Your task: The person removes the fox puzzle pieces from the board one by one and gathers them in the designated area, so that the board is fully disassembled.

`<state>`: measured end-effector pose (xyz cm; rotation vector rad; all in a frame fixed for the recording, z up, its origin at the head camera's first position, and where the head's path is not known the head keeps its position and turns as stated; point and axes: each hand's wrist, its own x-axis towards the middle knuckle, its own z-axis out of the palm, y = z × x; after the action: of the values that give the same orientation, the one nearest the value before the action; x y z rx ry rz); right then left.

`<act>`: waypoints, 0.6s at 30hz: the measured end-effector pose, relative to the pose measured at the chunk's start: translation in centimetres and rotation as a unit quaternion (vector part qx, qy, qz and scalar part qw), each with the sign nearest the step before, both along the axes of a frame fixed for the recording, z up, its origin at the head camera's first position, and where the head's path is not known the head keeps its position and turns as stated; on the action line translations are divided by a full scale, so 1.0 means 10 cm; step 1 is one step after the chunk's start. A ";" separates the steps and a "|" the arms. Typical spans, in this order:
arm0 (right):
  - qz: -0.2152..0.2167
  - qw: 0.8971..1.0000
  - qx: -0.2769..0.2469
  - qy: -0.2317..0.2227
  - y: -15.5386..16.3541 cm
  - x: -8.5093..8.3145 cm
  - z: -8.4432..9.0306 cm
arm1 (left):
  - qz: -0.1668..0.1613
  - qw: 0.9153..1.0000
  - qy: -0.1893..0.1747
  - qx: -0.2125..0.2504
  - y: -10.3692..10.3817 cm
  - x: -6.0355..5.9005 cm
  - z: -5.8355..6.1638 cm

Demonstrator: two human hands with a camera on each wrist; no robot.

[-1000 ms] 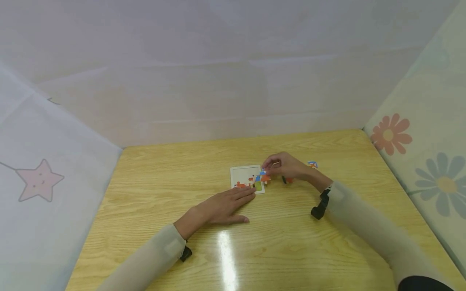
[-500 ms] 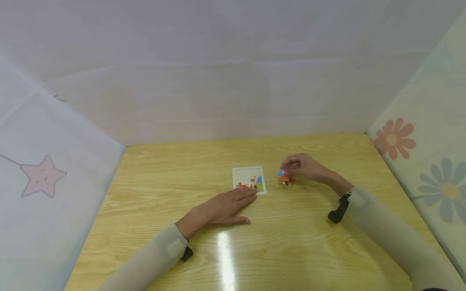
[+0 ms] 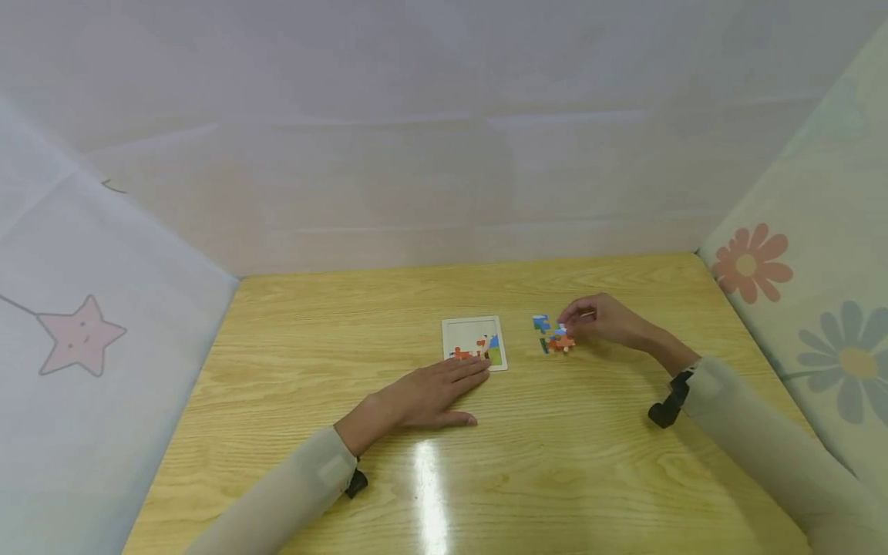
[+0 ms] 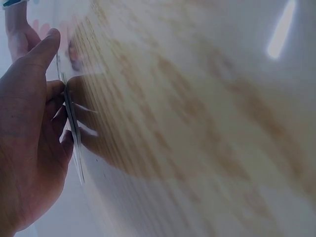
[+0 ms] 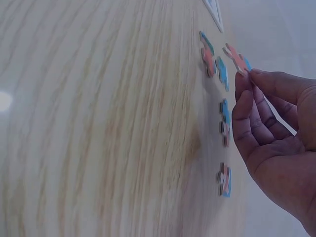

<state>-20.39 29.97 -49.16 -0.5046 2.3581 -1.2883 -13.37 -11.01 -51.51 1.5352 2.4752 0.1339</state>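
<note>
Apparently I am choosing and trying pieces: the orange-and-blue jigsaw piece [image 5: 237, 57] sits pinched between the thumb and fingertips of my right hand [image 3: 607, 322], raised off the wood to the right of the puzzle tray [image 3: 472, 319]. Pieces fill part of the tray's lower and right-hand side; its upper left shows bare recess. My left hand [image 3: 433, 391] lies with fingers extended over the near rim, probably steadying it, and hides some of the fill.

As I judge it, the next move calls for matching this outline and turning it before carrying it left. A blue loose piece [image 5: 222, 73] and others lie close under my fingers, so I should lift cleanly. Between them and the tray runs a strip of bare tabletop [image 3: 388, 324]. The far table edge [image 3: 381, 269] and backdrop [image 3: 388, 185] stand well apart.
</note>
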 end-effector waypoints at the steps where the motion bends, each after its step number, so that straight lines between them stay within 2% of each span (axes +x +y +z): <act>1: -0.001 1.000 0.003 0.002 0.02 0.01 0.00 | 0.000 1.000 0.000 0.001 0.00 0.00 0.00; 10: -0.004 0.999 0.027 0.024 0.13 0.05 0.01 | 0.002 1.000 0.003 0.008 0.00 0.00 -0.02; 18: 0.001 0.999 0.035 0.022 0.19 0.06 -0.04 | -0.001 1.000 0.006 0.004 0.00 0.00 -0.02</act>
<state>-19.77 31.90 -49.51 -0.5194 2.4280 -1.2015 -13.38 -10.97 -51.75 1.5458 2.4864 0.1339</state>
